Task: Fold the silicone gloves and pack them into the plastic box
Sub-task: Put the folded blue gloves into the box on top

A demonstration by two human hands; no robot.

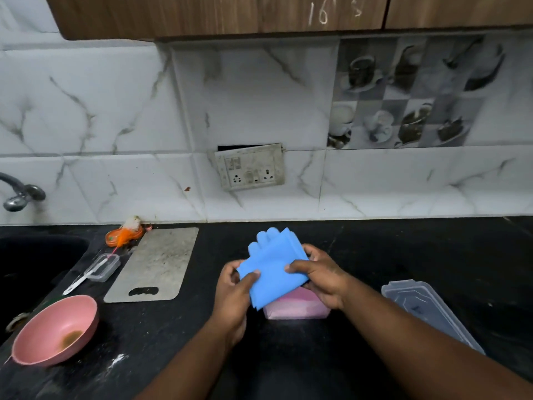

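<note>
A folded blue silicone glove is held above the black counter, its fingertips pointing away from me toward the wall. My left hand pinches its near-left edge with thumb on top. My right hand grips its right edge. Directly under the glove sits the clear plastic box with something pink inside it; the glove and my right hand hide most of the box. The box's clear lid lies on the counter to the right.
A grey cutting board lies left of centre. A small clear container with a white utensil sits beside it. A pink bowl stands at the front left by the dark sink. Orange scrubber at the wall.
</note>
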